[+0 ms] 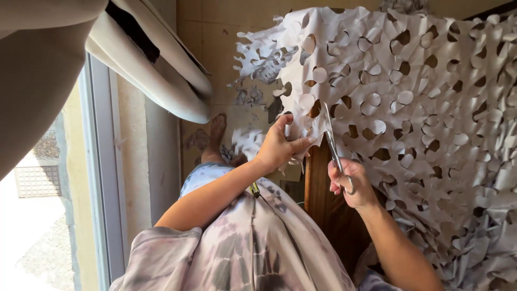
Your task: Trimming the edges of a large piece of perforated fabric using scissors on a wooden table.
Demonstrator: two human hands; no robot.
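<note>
White leaf-cut netting [409, 97], left hand [280, 145] pinching, right hand [353, 183], steel scissors [331, 137]

Loose tie-dye grey-and-pink top [253, 248], bare forearms

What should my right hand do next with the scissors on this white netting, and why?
Probably close the scissors for one short snip. The right hand holds them pointing up into the edge of the white cut-out netting, and the left hand pinches that edge just beside the blades, seemingly keeping it taut. Keep the left fingers clear; they look close.
</note>
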